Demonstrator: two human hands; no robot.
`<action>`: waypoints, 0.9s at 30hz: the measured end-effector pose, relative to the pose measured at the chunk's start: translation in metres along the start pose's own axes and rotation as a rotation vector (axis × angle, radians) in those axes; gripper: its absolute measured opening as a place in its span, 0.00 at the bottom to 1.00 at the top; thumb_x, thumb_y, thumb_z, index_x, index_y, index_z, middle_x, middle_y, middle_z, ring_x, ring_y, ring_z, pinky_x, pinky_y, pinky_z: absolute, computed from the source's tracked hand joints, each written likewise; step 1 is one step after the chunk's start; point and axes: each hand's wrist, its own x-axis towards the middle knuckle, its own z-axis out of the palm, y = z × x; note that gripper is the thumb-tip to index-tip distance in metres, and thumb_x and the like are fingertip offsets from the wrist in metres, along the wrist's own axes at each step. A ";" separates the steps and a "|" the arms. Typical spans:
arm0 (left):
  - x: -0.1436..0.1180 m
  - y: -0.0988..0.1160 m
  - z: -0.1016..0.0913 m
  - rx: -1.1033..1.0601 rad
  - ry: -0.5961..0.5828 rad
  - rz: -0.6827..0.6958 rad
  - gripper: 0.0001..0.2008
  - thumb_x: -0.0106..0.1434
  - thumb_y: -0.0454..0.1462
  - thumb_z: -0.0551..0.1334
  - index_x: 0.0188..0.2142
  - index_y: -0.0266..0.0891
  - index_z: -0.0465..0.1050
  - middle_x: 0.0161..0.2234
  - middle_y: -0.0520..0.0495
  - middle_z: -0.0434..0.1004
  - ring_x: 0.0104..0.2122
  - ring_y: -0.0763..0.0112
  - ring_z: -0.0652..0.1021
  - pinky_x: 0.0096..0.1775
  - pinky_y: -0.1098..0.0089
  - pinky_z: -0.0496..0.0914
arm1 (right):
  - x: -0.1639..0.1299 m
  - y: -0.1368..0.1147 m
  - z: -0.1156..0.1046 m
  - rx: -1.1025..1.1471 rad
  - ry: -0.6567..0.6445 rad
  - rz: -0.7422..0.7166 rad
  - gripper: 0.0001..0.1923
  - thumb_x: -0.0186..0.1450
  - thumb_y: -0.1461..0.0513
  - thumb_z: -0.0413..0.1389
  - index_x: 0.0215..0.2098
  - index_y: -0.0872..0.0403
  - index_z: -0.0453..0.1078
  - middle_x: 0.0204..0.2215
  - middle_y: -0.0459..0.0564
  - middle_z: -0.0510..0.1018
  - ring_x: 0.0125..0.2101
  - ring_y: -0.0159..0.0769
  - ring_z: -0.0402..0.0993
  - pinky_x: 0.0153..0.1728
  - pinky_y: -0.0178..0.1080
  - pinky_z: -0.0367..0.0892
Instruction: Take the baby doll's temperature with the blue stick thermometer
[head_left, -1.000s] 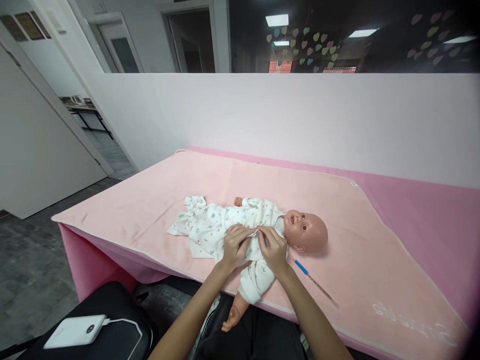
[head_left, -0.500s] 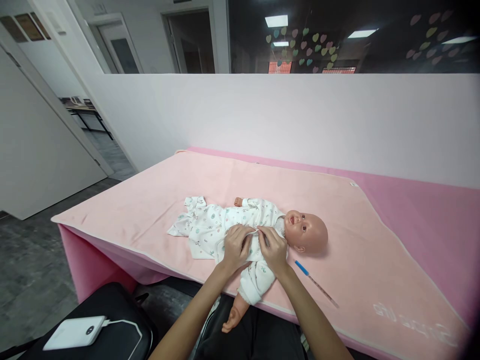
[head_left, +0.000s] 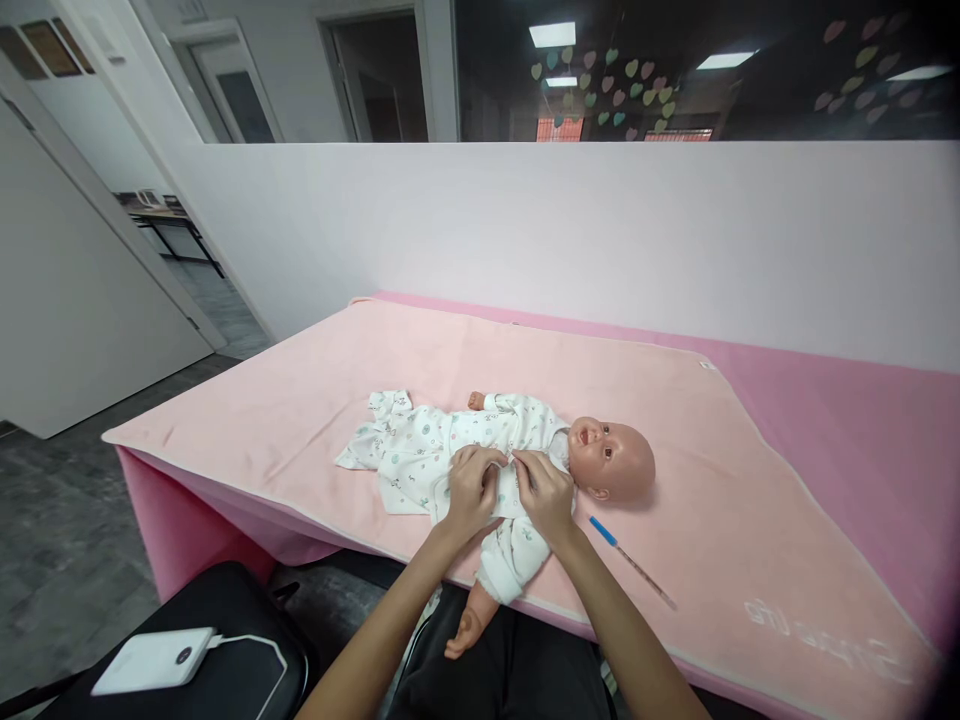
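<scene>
A baby doll [head_left: 611, 460] lies on its back, its head to the right, dressed in a white patterned shirt [head_left: 487, 430] and white patterned trousers [head_left: 409, 450]. Over the doll's chest, my left hand [head_left: 472, 490] and my right hand [head_left: 546, 492] meet almost fingertip to fingertip. Both are pinched on a thin white tie [head_left: 511, 458] at the front of the shirt; the fingers partly cover it. One bare doll arm [head_left: 471, 620] sticks out of a bunched sleeve [head_left: 514, 562] toward me, past the table edge.
A blue-capped thin stick [head_left: 630, 560] lies right of my right forearm. Under the doll is a pink blanket [head_left: 750, 520] spread on a table against a white wall [head_left: 570, 240]. At lower left, a white power bank [head_left: 154, 660] with a cable rests on a black bag [head_left: 247, 620].
My hands keep their pinch and stay in nearly the same place on the doll's chest. The white strip between the fingertips shows a little less. The view has shifted very slightly.
</scene>
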 end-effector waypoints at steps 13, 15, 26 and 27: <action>-0.004 -0.001 0.001 0.313 0.162 0.086 0.07 0.60 0.35 0.59 0.35 0.46 0.75 0.39 0.46 0.71 0.41 0.63 0.68 0.47 0.60 0.58 | -0.001 0.002 0.002 0.010 0.024 0.040 0.09 0.64 0.67 0.49 0.39 0.55 0.70 0.32 0.49 0.77 0.33 0.30 0.74 0.36 0.32 0.68; -0.002 -0.001 0.001 0.338 0.133 0.067 0.08 0.60 0.35 0.59 0.37 0.47 0.75 0.40 0.47 0.71 0.42 0.63 0.68 0.48 0.59 0.58 | -0.002 0.002 0.002 0.008 0.028 0.044 0.09 0.64 0.67 0.49 0.39 0.55 0.70 0.32 0.49 0.77 0.33 0.30 0.74 0.36 0.32 0.68; 0.005 0.005 -0.002 0.385 -0.015 0.026 0.07 0.61 0.40 0.60 0.37 0.50 0.76 0.44 0.50 0.72 0.47 0.62 0.68 0.55 0.54 0.50 | -0.003 0.003 0.003 -0.037 0.048 0.051 0.09 0.64 0.68 0.49 0.38 0.54 0.71 0.31 0.48 0.77 0.32 0.30 0.74 0.36 0.31 0.67; 0.006 0.005 -0.002 0.387 -0.022 0.023 0.07 0.60 0.40 0.60 0.36 0.51 0.76 0.44 0.50 0.72 0.47 0.62 0.67 0.55 0.53 0.50 | -0.003 0.003 0.004 -0.040 0.048 0.051 0.09 0.64 0.68 0.49 0.38 0.54 0.71 0.32 0.48 0.77 0.32 0.30 0.74 0.36 0.31 0.67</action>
